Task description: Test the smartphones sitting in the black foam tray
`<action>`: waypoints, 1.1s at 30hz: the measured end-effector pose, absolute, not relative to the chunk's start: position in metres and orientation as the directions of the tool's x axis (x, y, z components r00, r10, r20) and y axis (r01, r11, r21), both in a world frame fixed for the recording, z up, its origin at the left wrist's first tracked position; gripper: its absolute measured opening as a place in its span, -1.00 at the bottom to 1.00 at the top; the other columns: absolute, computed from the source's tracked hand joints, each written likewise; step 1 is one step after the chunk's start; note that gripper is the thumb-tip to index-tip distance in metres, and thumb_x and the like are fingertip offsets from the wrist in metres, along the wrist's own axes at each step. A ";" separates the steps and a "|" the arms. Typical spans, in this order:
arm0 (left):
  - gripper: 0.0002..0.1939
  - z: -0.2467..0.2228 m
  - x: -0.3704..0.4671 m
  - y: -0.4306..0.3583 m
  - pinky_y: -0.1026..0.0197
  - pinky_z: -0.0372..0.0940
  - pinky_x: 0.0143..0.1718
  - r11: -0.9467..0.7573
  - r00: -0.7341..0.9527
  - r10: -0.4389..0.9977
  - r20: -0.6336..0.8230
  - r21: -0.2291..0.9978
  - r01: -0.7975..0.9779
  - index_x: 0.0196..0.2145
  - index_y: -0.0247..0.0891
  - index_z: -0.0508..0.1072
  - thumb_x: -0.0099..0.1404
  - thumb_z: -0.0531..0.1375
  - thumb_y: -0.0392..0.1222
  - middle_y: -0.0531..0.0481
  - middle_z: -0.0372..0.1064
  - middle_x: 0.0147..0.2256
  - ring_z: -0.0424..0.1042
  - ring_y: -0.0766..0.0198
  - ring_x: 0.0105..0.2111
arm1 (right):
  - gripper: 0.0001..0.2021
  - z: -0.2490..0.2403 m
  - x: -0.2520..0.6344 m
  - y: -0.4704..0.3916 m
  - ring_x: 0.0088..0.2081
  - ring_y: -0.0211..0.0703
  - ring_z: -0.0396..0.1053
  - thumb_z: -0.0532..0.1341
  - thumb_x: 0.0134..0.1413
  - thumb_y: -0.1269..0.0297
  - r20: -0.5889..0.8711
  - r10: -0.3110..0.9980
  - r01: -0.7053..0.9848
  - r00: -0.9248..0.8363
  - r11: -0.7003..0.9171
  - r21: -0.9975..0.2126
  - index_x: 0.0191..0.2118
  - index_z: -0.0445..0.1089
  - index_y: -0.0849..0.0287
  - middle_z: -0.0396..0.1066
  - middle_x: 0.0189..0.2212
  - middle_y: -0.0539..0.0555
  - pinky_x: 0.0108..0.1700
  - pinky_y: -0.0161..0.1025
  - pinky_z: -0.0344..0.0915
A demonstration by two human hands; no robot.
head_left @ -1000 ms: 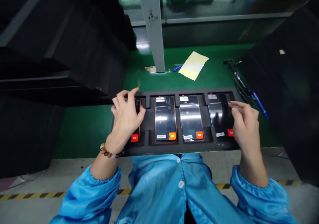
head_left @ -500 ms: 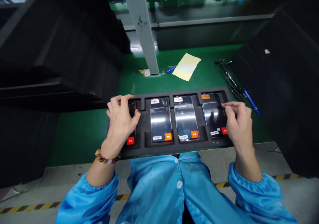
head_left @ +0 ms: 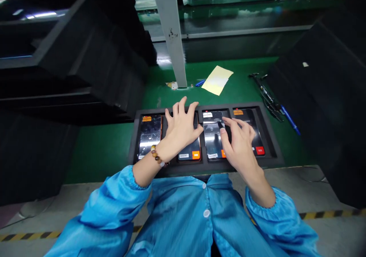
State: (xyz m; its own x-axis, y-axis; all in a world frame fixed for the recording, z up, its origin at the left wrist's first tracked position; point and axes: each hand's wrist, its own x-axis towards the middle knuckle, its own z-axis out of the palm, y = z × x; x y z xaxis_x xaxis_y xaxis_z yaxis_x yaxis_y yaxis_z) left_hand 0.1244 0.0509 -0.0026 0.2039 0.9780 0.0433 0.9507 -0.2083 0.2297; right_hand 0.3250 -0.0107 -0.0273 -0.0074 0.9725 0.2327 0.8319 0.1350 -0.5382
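Note:
A black tray (head_left: pixel 207 168) on the green table holds several phones side by side in its slots. My left hand (head_left: pixel 180 125) is spread over the second phone (head_left: pixel 188 150) from the left, fingers apart, with no object in it. The leftmost phone (head_left: pixel 150 135) lies left of that hand. Over the right edge of the third phone (head_left: pixel 211 137) is my right hand (head_left: pixel 238 137), its fingers apart and slightly curled, nothing visible between them. Partly behind it lies the rightmost phone (head_left: pixel 254 129). The phones carry small labels and red or orange stickers.
Black stacks (head_left: pixel 108 55) stand at the left, and a large black block (head_left: pixel 323 93) at the right. A metal post (head_left: pixel 174 40) rises behind the tray. Yellow paper (head_left: pixel 217 80), a blue pen (head_left: pixel 290 120) and black cables (head_left: pixel 267 97) lie on the table.
My left hand has moved right from the leftmost phone to the second and spread out. My right hand has moved left from the rightmost phone to the third. The view has shifted slightly.

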 end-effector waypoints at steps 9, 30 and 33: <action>-0.36 -0.001 0.120 0.054 -0.66 0.13 0.36 -0.138 0.138 0.990 0.012 0.103 0.985 0.43 -0.17 0.32 0.46 0.15 -0.05 -0.33 0.20 0.45 0.20 -0.35 0.40 | -0.62 -0.021 0.327 -0.008 0.31 0.22 0.32 0.08 0.54 0.18 0.212 0.977 0.823 -0.011 0.129 -0.554 0.31 0.39 0.14 0.61 0.16 0.23 0.39 0.29 0.08; -0.16 -0.004 0.085 0.055 -0.51 -0.04 0.54 -0.238 0.261 0.965 -0.028 0.324 0.915 0.54 -0.34 0.14 0.50 0.23 0.14 -0.43 0.17 0.47 0.12 -0.30 0.50 | -0.54 -0.010 0.308 -0.033 0.37 0.26 0.30 0.12 0.53 0.12 0.302 0.953 0.841 0.016 0.150 -0.519 0.40 0.23 0.16 0.45 0.29 0.32 0.38 0.29 0.11; -0.15 0.012 0.052 0.044 -0.41 0.00 0.57 -0.234 0.237 0.970 0.047 0.429 0.872 0.53 -0.23 0.18 0.48 0.24 0.26 -0.34 0.15 0.50 0.12 -0.21 0.53 | -0.55 0.010 0.331 -0.046 0.39 0.23 0.33 0.13 0.54 0.11 0.320 0.947 0.816 0.025 0.166 -0.554 0.40 0.28 0.08 0.45 0.30 0.26 0.38 0.24 0.13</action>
State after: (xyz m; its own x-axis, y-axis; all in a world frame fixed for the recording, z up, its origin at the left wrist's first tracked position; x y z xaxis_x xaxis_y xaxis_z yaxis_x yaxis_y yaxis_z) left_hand 0.0522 0.0436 0.0123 0.2370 0.9704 0.0470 0.8723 -0.2339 0.4295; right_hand 0.3307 -0.0460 0.0104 0.0248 0.9470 0.3202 0.8159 0.1659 -0.5539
